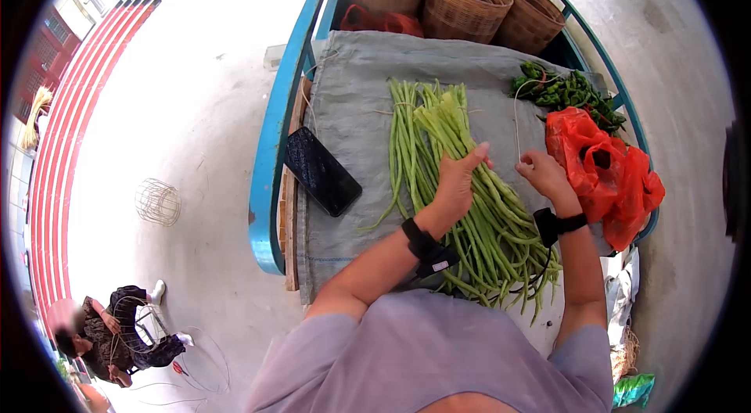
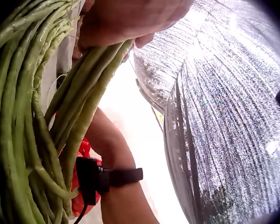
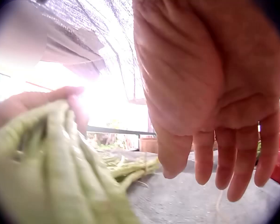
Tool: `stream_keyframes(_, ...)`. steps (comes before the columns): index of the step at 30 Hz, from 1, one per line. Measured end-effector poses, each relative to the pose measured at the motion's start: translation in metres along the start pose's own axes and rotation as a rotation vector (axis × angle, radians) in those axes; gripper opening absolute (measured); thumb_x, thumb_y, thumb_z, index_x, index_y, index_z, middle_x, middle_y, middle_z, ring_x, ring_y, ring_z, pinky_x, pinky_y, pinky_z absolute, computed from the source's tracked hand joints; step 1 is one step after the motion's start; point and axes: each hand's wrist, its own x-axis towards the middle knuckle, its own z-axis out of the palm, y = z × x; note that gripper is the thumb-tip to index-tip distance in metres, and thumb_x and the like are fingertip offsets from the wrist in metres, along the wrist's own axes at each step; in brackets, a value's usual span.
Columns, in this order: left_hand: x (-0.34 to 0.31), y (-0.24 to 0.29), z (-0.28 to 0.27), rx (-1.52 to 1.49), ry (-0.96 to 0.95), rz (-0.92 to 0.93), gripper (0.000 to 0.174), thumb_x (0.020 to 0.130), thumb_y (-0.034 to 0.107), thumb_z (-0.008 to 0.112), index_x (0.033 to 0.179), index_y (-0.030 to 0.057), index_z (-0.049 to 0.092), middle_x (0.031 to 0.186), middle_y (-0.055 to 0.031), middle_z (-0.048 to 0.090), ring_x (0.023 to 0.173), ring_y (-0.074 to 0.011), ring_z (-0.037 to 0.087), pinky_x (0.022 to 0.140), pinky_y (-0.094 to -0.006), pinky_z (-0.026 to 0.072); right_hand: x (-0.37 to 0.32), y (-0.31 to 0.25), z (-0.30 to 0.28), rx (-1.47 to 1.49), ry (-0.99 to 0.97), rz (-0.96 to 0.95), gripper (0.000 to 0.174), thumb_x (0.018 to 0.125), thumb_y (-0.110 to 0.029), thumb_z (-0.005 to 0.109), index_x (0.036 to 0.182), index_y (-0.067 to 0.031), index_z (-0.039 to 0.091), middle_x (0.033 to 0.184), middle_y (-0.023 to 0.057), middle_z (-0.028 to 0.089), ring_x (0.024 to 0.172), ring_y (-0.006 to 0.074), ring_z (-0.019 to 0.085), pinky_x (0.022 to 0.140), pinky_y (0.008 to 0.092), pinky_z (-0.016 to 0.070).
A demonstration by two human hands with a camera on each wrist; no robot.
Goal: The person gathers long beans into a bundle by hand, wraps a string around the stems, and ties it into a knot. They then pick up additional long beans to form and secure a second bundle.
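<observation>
Long green beans [image 1: 489,233] lie lengthwise on a grey cloth, some tied near their upper end. My left hand [image 1: 455,188] grips several of them around the middle; the left wrist view shows its fingers [image 2: 130,21] curled over the raised beans [image 2: 91,84]. To the right of the bunch is my right hand [image 1: 547,177], beside the lower end of a thin pale string [image 1: 516,120]. In the right wrist view the right hand's fingers [image 3: 224,158] hang down, relaxed and slightly spread, with no grip visible.
A black phone [image 1: 322,170] lies left of the beans. Green peppers [image 1: 575,92] and a red plastic bag [image 1: 598,166] are at the right. Wicker baskets [image 1: 465,6] stand behind. A blue rail [image 1: 274,178] edges the cart; a seated person [image 1: 102,335] is at lower left.
</observation>
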Motion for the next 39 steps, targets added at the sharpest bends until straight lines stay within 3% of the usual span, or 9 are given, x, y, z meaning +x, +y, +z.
stream_keyframes(5,-0.001,-0.003,-0.015,-0.065,0.009,-0.009,0.016,0.086,0.009,0.065,0.096,0.0045,0.055,0.077,-0.0048,0.058,0.072,-0.0190,0.062,0.064,-0.0329,0.0526,0.033,-0.009,-0.009,0.100,0.082,-0.142,0.030,0.088,-0.026,0.059,0.109,-0.0057,0.061,0.104,0.0120,0.065,0.091,0.0266,0.062,0.078,0.0373,0.0490)
stream_keyframes(11,-0.006,-0.009,-0.031,-0.190,0.011,-0.039,0.016,0.086,0.009,0.064,0.098,0.0027,0.055,0.080,-0.0076,0.061,0.075,-0.0203,0.063,0.071,-0.0339,0.0535,0.039,-0.195,-0.036,0.405,0.070,-0.626,0.028,0.094,-0.015,0.053,0.119,-0.0027,0.058,0.108,0.0090,0.064,0.094,0.0194,0.061,0.084,0.0304,0.0470)
stream_keyframes(15,-0.009,-0.020,-0.052,-0.388,-0.268,-0.035,0.025,0.095,0.018,0.055,0.116,0.0052,0.054,0.116,-0.0079,0.060,0.107,-0.0193,0.057,0.096,-0.0355,0.0439,0.099,-0.266,0.054,0.571,-0.168,-0.876,0.034,0.094,-0.025,0.051,0.119,-0.0034,0.058,0.115,0.0159,0.062,0.105,0.0320,0.058,0.091,0.0349,0.0445)
stream_keyframes(17,0.012,-0.054,-0.090,-0.392,-0.262,-0.126,0.032,0.100,0.024,0.047,0.128,0.0092,0.049,0.132,-0.0040,0.052,0.120,-0.0197,0.049,0.101,-0.0363,0.0406,0.099,-0.303,0.062,0.218,-0.186,-0.647,0.038,0.094,-0.028,0.050,0.123,-0.0046,0.057,0.117,0.0153,0.062,0.109,0.0272,0.057,0.093,0.0332,0.0428)
stream_keyframes(25,0.038,-0.096,-0.117,-0.674,-0.416,-0.206,0.032,0.100,0.023,0.049,0.129,0.0091,0.045,0.133,-0.0024,0.049,0.115,-0.0196,0.051,0.095,-0.0355,0.0434,0.142,-0.342,0.128,0.774,-0.516,-0.374,0.038,0.096,-0.026,0.049,0.128,-0.0064,0.057,0.110,0.0027,0.063,0.106,0.0138,0.053,0.092,0.0274,0.0395)
stream_keyframes(30,0.034,-0.089,-0.102,0.002,-0.420,0.253,0.036,0.097,0.026,0.055,0.129,0.0107,0.048,0.132,-0.0023,0.049,0.118,-0.0188,0.048,0.098,-0.0376,0.0410,0.132,-0.344,0.081,1.249,-0.098,-0.436,0.032,0.095,-0.021,0.057,0.123,-0.0050,0.059,0.103,0.0017,0.064,0.093,0.0101,0.057,0.086,0.0251,0.0445)
stream_keyframes(34,0.017,-0.049,-0.068,-0.348,-0.163,-0.006,0.047,0.091,0.032,0.065,0.130,0.0116,0.048,0.130,-0.0018,0.050,0.119,-0.0165,0.047,0.097,-0.0376,0.0410,0.120,-0.313,0.011,1.396,0.079,-0.504,0.025,0.092,-0.015,0.063,0.114,-0.0028,0.060,0.096,0.0034,0.063,0.076,0.0118,0.061,0.074,0.0259,0.0523)
stream_keyframes(35,0.026,-0.051,-0.064,-0.357,-0.018,-0.020,0.033,0.088,0.024,0.067,0.118,0.0110,0.059,0.111,-0.0017,0.064,0.104,-0.0185,0.060,0.091,-0.0346,0.0488,0.104,-0.304,-0.008,1.343,0.146,-0.510,0.023,0.092,-0.015,0.062,0.111,-0.0027,0.060,0.093,0.0033,0.063,0.074,0.0111,0.061,0.072,0.0258,0.0526)
stream_keyframes(39,-0.004,-0.009,-0.039,-0.245,-0.007,-0.054,0.020,0.084,0.011,0.067,0.101,0.0065,0.057,0.093,-0.0059,0.064,0.084,-0.0177,0.063,0.072,-0.0326,0.0527,0.045,-0.239,-0.053,1.133,0.275,-0.456,0.017,0.091,-0.013,0.062,0.106,-0.0031,0.061,0.084,0.0012,0.062,0.070,0.0086,0.060,0.068,0.0241,0.0519)
